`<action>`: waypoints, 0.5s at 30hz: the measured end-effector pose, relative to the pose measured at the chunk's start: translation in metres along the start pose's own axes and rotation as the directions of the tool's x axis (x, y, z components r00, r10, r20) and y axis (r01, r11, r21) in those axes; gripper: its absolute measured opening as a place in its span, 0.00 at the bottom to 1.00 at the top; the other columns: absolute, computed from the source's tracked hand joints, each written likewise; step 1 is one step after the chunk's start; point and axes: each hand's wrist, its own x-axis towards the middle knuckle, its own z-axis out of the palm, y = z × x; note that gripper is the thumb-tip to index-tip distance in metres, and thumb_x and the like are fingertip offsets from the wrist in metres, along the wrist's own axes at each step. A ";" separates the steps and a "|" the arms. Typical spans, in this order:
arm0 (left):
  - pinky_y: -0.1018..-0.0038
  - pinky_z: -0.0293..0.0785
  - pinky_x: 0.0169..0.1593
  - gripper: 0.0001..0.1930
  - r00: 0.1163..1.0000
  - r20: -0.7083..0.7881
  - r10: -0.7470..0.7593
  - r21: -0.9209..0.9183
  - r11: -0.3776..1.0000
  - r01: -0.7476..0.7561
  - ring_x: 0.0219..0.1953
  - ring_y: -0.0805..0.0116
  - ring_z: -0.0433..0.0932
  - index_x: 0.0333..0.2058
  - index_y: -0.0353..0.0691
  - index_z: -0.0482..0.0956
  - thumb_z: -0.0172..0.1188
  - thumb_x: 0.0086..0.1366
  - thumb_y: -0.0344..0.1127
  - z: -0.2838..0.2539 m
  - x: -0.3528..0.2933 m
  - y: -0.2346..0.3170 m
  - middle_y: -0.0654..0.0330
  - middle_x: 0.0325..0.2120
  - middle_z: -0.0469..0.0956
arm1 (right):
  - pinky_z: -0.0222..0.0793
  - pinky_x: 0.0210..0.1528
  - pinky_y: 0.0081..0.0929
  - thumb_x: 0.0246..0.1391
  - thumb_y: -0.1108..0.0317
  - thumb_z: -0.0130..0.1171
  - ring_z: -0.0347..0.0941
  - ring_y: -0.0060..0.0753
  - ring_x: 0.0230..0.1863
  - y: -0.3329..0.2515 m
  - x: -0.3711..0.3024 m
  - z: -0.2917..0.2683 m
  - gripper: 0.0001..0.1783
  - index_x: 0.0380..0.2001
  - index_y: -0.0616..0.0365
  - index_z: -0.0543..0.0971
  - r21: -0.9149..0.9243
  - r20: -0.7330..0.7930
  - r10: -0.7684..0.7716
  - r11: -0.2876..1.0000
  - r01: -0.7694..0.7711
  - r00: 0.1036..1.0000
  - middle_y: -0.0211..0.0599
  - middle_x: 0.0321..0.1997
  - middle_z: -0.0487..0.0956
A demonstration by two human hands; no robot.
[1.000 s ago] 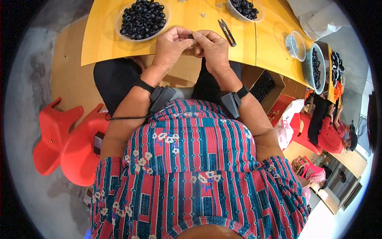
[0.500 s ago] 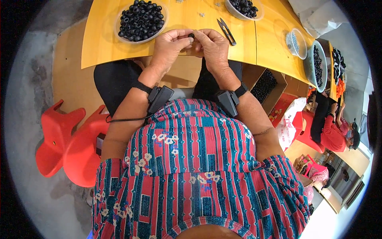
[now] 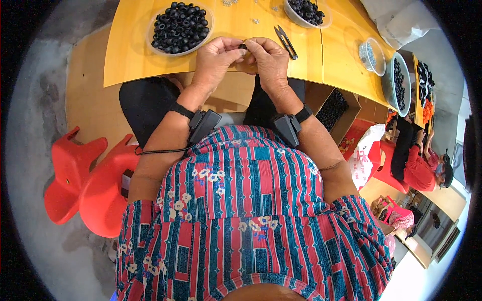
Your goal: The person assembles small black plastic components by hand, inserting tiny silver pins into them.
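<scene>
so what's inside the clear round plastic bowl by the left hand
The clear round plastic bowl holds a heap of small, black, hollow round pieces. The heap hides its own lower layers and the bowl's bottom.

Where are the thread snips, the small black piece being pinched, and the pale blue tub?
Thread snips (image 3: 290, 46): head view, on a handle.
Small black piece (image 3: 243, 46): head view, on its exposed side.
Pale blue tub (image 3: 388, 86): head view, on its outer wall.

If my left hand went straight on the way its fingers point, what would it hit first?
Your left hand would probably meet your right hand first, just past the small black piece held between them; exact depth is hard to judge.
</scene>
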 end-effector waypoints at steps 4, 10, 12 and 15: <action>0.82 0.73 0.38 0.11 1.000 -0.004 0.022 -0.078 0.997 -0.022 0.30 0.79 0.74 0.41 0.33 0.75 0.58 0.59 0.28 0.001 0.001 -0.003 0.64 0.31 0.77 | 0.67 0.24 0.16 0.49 0.72 0.61 0.69 0.17 0.21 0.000 0.001 -0.001 0.06 0.28 0.64 0.80 -0.148 -0.012 -0.131 0.981 0.128 0.991 0.30 0.22 0.77; 0.82 0.73 0.37 0.11 0.999 0.022 0.044 -0.089 0.995 -0.042 0.31 0.78 0.74 0.41 0.33 0.74 0.58 0.59 0.28 0.001 -0.001 0.000 0.64 0.30 0.76 | 0.68 0.28 0.19 0.45 0.73 0.63 0.72 0.22 0.25 -0.002 0.008 -0.009 0.05 0.26 0.62 0.79 -0.461 0.135 -0.462 0.753 0.468 0.876 0.36 0.24 0.77; 0.82 0.73 0.37 0.12 0.998 0.044 0.037 -0.085 0.996 -0.033 0.31 0.78 0.75 0.41 0.33 0.74 0.58 0.59 0.29 -0.001 -0.001 0.001 0.64 0.29 0.76 | 0.68 0.28 0.19 0.46 0.72 0.63 0.72 0.22 0.25 -0.008 0.007 -0.008 0.05 0.25 0.63 0.79 -0.467 0.143 -0.460 0.749 0.469 0.877 0.36 0.23 0.77; 0.82 0.71 0.35 0.12 0.998 0.041 0.041 -0.084 0.996 -0.038 0.30 0.78 0.75 0.41 0.34 0.74 0.59 0.59 0.30 0.000 -0.003 0.003 0.64 0.29 0.76 | 0.68 0.28 0.19 0.46 0.72 0.63 0.71 0.23 0.24 -0.005 0.007 -0.009 0.05 0.24 0.63 0.79 -0.461 0.109 -0.405 0.788 0.407 0.908 0.36 0.23 0.77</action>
